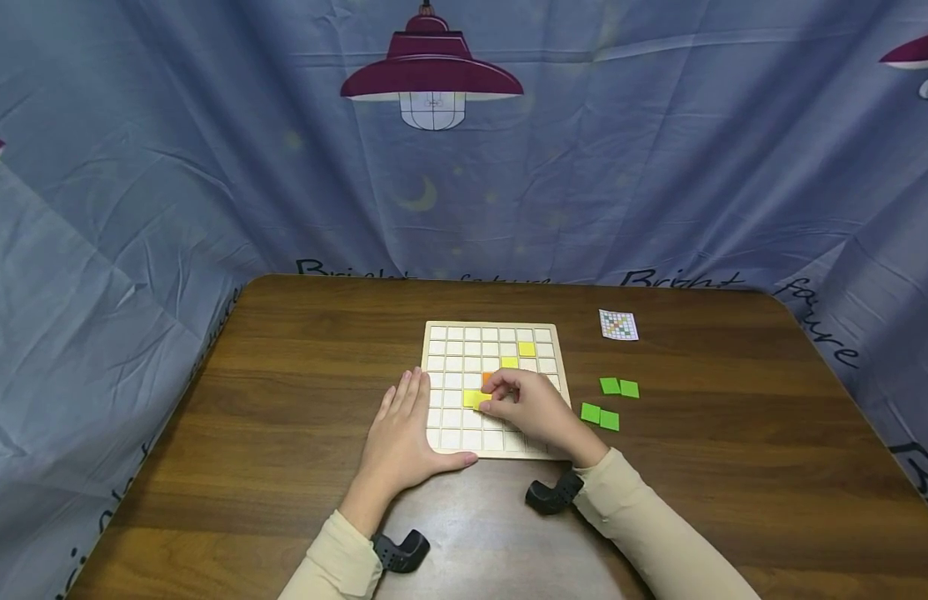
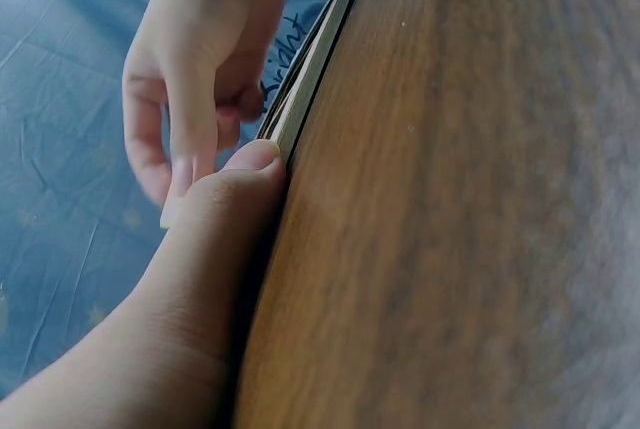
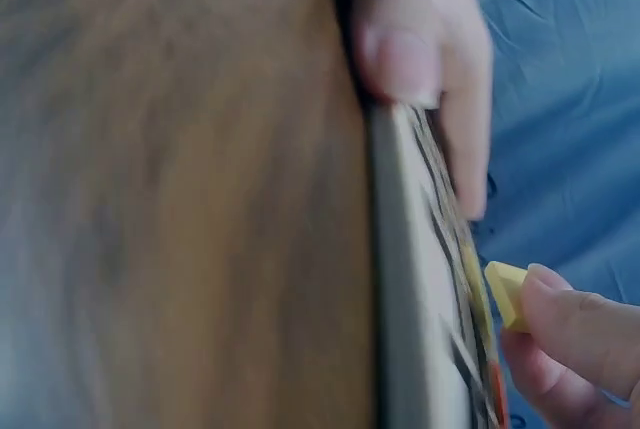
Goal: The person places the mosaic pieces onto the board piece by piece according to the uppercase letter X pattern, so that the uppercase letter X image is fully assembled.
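A pale wooden grid board [image 1: 451, 437] lies on the table with white square cells. My right hand [image 1: 530, 406] is over its middle, pinching a yellow square tile [image 3: 508, 294] between thumb and fingers. In the right wrist view that tile is tilted and held off the board's surface. Beside it, a yellow tile [image 1: 469, 397] sits in the grid, and an orange tile [image 1: 486, 378] is partly covered by the fingers. Two more yellow tiles lie toward the upper right of the board. My left hand [image 1: 404, 433] rests along the board's left edge with straight fingers, thumb at the front edge.
Several green tiles [image 1: 610, 420] lie on the table right of the board. Behind them is a small printed card [image 1: 618, 325] with a coloured grid pattern. A blue patterned curtain [image 1: 464, 183] hangs behind the brown wooden table [image 1: 299, 375].
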{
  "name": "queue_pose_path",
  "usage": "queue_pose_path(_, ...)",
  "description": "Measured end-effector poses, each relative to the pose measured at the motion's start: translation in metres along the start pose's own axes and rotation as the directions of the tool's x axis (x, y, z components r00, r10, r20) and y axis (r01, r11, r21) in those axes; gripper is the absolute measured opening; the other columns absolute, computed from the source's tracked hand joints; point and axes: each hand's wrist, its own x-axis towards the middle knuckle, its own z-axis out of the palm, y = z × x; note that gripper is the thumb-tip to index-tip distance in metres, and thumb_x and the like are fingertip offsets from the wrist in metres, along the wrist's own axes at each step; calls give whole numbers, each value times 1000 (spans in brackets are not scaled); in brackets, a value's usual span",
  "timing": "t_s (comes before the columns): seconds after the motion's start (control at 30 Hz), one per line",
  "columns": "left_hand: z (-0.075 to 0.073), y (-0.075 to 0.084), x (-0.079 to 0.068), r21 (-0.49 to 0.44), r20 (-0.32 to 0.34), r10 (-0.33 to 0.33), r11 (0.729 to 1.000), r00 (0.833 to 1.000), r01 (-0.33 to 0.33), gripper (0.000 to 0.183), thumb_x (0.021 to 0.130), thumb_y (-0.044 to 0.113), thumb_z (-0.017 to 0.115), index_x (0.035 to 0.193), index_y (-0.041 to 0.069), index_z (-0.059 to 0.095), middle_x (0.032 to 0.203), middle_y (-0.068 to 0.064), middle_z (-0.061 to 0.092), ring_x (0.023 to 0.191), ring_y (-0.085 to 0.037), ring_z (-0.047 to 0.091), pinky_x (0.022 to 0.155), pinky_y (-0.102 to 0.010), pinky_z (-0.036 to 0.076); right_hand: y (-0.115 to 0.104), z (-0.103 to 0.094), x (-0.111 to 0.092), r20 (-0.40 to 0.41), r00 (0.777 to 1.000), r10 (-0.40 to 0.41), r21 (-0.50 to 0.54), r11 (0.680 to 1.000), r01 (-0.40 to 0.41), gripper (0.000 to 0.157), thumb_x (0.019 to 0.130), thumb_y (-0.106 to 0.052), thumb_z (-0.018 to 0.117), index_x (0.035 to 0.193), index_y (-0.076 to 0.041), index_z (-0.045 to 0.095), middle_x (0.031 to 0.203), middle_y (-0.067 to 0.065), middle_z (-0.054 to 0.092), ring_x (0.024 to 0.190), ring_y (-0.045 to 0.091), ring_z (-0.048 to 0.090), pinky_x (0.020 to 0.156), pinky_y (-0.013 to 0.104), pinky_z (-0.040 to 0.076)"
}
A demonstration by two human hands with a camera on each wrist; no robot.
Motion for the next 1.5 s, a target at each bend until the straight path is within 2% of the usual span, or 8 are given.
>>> queue_pose_path(0.2, 0, 0, 0, 3, -6, 7, 1000, 1000, -7, 140, 62, 98, 49, 158, 3, 14, 167, -13, 14, 156, -23, 10, 128, -40, 12, -7, 17, 6, 33, 998, -62, -17, 998, 63, 13, 84, -24, 80, 92, -20, 71, 77, -11, 67, 68, 7, 57, 62, 22, 47)
queue_pose_path(0.5, 1, -1, 1, 14, -2, 14, 1000, 1000, -13, 141, 61, 99, 46, 159, 3, 14, 167, -13, 13, 156, -23, 9, 128, -40, 11, -17, 31, 10, 20, 986, -163, -188, 968, 164, 13, 83, -30, 81, 87, -23, 71, 79, -15, 62, 79, 6, 55, 72, 24, 47)
queue_pose_path(0.73, 0, 0, 1, 15, -1, 18, 1000, 1000, -18, 141, 61, 100, 45, 158, 3, 13, 167, -13, 12, 156, -23, 9, 128, -40, 10, -16, 32, 9, 39, 979, -202, -272, 940, 205, 11, 83, -35, 80, 83, -25, 75, 82, -16, 62, 82, 3, 51, 73, 23, 46)
queue_pose_path(0.97, 0, 0, -1, 4, -10, 18, 1000, 1000, -18, 141, 62, 98, 48, 158, 2, 14, 166, -13, 13, 156, -24, 9, 128, -41, 11, -16, 26, 6, 95, 951, -295, -319, 895, 310, 8, 82, -32, 81, 83, -23, 80, 73, -16, 58, 75, 4, 48, 69, 21, 42)
queue_pose_path(1.1, 1, 0, -1, 6, -1, 13, 1000, 1000, -13, 141, 61, 99, 47, 158, 2, 13, 166, -13, 12, 156, -23, 9, 128, -40, 11, -16, 15, 2, 120, 949, -292, -318, 894, 316, 9, 85, -29, 79, 90, -22, 79, 72, -16, 55, 73, 3, 47, 68, 21, 42)
queue_pose_path(1.23, 1, 0, 0, 1, -2, 7, 1000, 1000, -7, 141, 61, 98, 48, 158, 3, 14, 167, -13, 13, 156, -22, 9, 128, -39, 12, -10, -8, -5, 105, 961, -257, -313, 908, 277, 15, 87, -25, 77, 101, -18, 75, 73, -12, 52, 71, 6, 46, 65, 22, 40)
queue_pose_path(1.37, 1, 0, 0, -4, -14, 7, 1000, 1000, -7, 140, 61, 97, 51, 158, 3, 15, 166, -13, 15, 156, -23, 11, 127, -40, 13, 5, -36, -14, 64, 979, -194, -340, 918, 204, 21, 88, -22, 76, 108, -16, 74, 75, -9, 53, 71, 9, 47, 63, 24, 40)
queue_pose_path(1.5, 0, 0, 0, -1, -9, 6, 1000, 1000, -6, 140, 61, 97, 51, 158, 3, 15, 166, -13, 14, 156, -23, 10, 127, -40, 13, 28, -67, -24, 0, 994, -106, -399, 912, 97, 26, 91, -18, 72, 116, -14, 71, 83, -5, 56, 80, 15, 49, 69, 29, 40)
